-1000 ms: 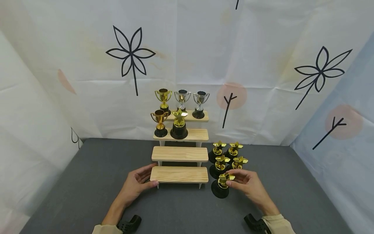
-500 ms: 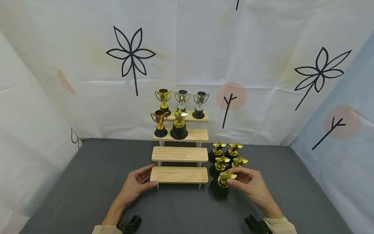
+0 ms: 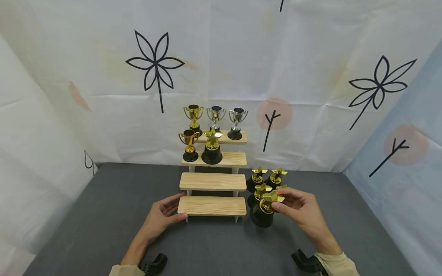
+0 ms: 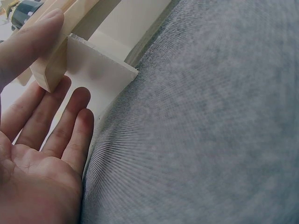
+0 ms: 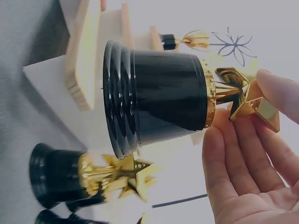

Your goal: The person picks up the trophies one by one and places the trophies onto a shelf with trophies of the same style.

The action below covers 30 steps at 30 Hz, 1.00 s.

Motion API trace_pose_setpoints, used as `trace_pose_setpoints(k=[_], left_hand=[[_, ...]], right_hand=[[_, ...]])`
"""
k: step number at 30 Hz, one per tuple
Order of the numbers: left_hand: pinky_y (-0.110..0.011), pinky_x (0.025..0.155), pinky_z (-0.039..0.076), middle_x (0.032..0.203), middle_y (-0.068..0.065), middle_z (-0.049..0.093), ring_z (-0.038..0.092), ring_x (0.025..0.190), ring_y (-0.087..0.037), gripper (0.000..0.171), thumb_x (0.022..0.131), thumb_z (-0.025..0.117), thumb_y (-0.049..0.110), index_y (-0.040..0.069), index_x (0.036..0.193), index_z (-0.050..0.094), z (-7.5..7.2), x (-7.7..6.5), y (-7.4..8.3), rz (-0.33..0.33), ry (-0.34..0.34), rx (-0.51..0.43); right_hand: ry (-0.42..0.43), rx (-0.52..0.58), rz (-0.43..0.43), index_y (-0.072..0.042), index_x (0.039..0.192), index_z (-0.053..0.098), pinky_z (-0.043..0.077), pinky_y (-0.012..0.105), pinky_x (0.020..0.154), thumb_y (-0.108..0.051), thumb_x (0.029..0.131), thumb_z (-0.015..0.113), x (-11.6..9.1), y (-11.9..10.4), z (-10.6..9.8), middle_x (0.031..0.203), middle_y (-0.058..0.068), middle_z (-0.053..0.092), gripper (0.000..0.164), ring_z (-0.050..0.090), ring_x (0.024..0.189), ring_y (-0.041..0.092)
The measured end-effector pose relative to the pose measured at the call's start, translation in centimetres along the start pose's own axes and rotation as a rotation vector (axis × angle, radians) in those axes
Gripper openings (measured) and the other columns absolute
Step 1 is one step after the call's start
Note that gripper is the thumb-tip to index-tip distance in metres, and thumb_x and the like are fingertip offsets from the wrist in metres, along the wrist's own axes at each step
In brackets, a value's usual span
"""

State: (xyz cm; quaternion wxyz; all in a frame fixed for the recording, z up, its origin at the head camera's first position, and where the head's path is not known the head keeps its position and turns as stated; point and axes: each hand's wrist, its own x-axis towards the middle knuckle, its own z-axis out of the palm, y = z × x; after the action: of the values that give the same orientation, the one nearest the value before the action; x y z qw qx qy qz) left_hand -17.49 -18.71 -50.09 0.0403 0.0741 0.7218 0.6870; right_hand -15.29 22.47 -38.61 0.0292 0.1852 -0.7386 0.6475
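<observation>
My right hand [image 3: 301,210] pinches the gold star of a star trophy [image 3: 263,214] between thumb and fingers. In the right wrist view this trophy's black base [image 5: 163,95] hangs free of the table. At the lowest step [image 3: 211,206] of a wooden display stand, my left hand [image 3: 162,212] holds the left end, thumb on one side and fingers on the other; the left wrist view shows the plank corner [image 4: 50,70] between them. Several more star trophies [image 3: 257,180] stand right of the stand, one partly hidden behind the right hand.
On the top step are a gold cup [image 3: 194,115] and two silver cups [image 3: 236,117]. One step lower stand a bronze-coloured cup [image 3: 189,142] and a star trophy [image 3: 212,147]. A grey cloth [image 3: 131,191] covers the table; a printed white curtain [image 3: 235,57] hangs behind.
My right hand has lifted the nearest star trophy off the table, moving it up and slightly right. The left hand has stayed at the stand.
</observation>
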Motion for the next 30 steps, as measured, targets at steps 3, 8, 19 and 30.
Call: trace_pose_setpoints(k=[3, 8, 19, 30], left_hand=[[-0.02, 0.107, 0.045, 0.147, -0.019, 0.052, 0.05, 0.136, -0.034, 0.073, 0.082, 0.086, 0.006, -0.001, 0.146, 0.052, 0.0, 0.1, -0.1, 0.0, 0.001, 0.006], [-0.019, 0.107, 0.045, 0.148, -0.019, 0.051, 0.049, 0.137, -0.035, 0.073, 0.082, 0.085, 0.005, -0.002, 0.146, 0.051, 0.0, 0.1, 0.0, 0.006, -0.005, 0.001], [-0.02, 0.106, 0.046, 0.148, -0.02, 0.051, 0.05, 0.136, -0.035, 0.073, 0.082, 0.085, 0.004, -0.003, 0.146, 0.05, -0.1, 0.0, 0.0, 0.01, -0.005, -0.002], [-0.02, 0.106, 0.046, 0.148, -0.02, 0.051, 0.049, 0.136, -0.035, 0.075, 0.081, 0.086, 0.004, -0.003, 0.146, 0.05, -0.1, 0.1, -0.2, 0.008, -0.001, -0.014]], right_hand=[[0.001, -0.014, -0.006, 0.016, 0.118, 0.063, 0.062, 0.027, 0.073, 0.009, 0.089, 0.072, 0.5, -0.7, 0.1, 0.103, 0.004, 0.073, 0.031, 0.072, 0.092, 0.015], [-0.007, -0.033, -0.003, 0.014, 0.118, 0.064, 0.062, 0.026, 0.075, 0.006, 0.09, 0.073, 1.7, -1.7, 0.3, 0.105, 0.004, 0.072, 0.031, 0.071, 0.093, 0.015], [-0.037, -0.083, 0.002, 0.01, 0.122, 0.065, 0.062, 0.031, 0.081, -0.002, 0.091, 0.075, 5.7, -4.0, 1.2, 0.108, 0.008, 0.071, 0.034, 0.072, 0.093, 0.019], [-0.028, -0.124, 0.017, 0.005, 0.126, 0.066, 0.06, 0.03, 0.087, -0.007, 0.094, 0.074, 10.2, -4.6, 2.3, 0.111, 0.014, 0.069, 0.035, 0.07, 0.096, 0.017]])
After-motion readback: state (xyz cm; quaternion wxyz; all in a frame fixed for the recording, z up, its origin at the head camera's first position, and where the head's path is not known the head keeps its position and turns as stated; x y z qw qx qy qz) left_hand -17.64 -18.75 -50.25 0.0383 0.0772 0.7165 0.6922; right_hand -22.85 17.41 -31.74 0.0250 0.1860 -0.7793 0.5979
